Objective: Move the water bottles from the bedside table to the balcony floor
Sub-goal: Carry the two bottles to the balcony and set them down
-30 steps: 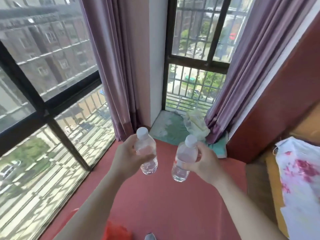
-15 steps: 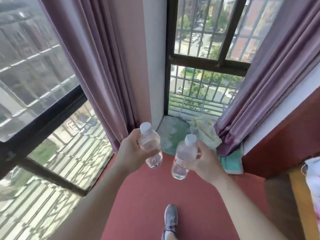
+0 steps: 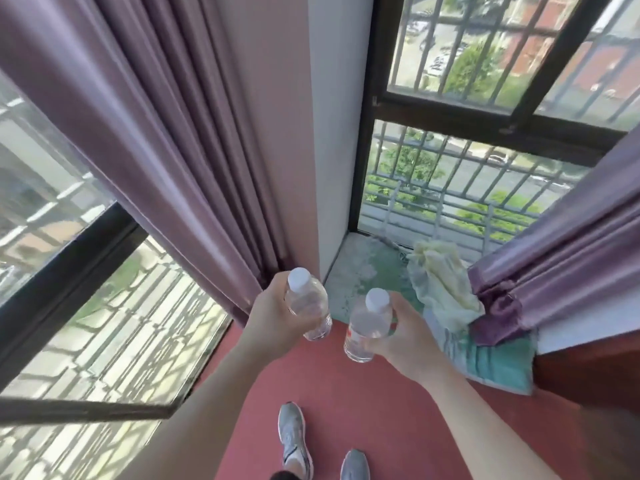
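Two clear plastic water bottles with white caps are held upright in the air above the red balcony floor (image 3: 374,407). My left hand (image 3: 277,322) grips the left bottle (image 3: 308,306) round its body. My right hand (image 3: 403,337) grips the right bottle (image 3: 367,327), whose base hangs free below my fingers. The bottles are a short gap apart, near the corner where the white pillar meets the greenish floor patch (image 3: 367,275). The bedside table is not in view.
Purple curtains hang at left (image 3: 166,133) and right (image 3: 568,244). A crumpled pale yellow cloth (image 3: 440,285) and a teal towel (image 3: 498,362) lie at the right corner. Barred windows (image 3: 104,341) close the left and far sides. My grey shoes (image 3: 292,438) stand on the floor below.
I have stepped closer to the balcony corner; the view has tilted down and both shoes now show. Both hands still hold their bottles, slightly lower and nearer the pillar.
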The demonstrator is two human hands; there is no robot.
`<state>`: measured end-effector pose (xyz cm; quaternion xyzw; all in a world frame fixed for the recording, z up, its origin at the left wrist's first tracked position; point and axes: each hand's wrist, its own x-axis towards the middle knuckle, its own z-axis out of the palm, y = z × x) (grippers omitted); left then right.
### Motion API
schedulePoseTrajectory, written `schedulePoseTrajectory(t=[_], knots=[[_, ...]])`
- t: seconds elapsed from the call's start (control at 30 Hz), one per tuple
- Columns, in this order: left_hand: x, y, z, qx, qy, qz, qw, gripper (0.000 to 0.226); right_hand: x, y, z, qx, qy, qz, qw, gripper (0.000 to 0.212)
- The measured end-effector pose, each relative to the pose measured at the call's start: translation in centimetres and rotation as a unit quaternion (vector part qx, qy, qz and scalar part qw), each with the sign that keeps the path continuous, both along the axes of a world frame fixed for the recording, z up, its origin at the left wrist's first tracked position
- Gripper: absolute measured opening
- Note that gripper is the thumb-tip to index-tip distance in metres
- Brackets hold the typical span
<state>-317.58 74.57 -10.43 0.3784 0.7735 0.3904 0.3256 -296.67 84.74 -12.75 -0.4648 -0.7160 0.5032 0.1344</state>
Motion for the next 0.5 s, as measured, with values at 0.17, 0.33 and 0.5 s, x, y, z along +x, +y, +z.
schedulePoseTrajectory(t=[0.17,0.33,0.5], knots=[[-3.8,6.1,-5.1,-0.028,-0.036,-0.038,0.998,0.048,-4.0,4.0,-5.0,-0.018,-0.007,-0.041,0.999,0.056],[-6.7,10.6,-11.6,-0.062,-0.043,-0.048,0.996,0.053,-6.7,8.4,-11.3,-0.031,-0.029,-0.066,0.997,0.059],[-7.9,13.2,-21.7,-0.093,-0.048,-0.018,0.994,0.052,-8.4,11.7,-20.5,-0.045,-0.043,-0.088,0.994,0.062]])
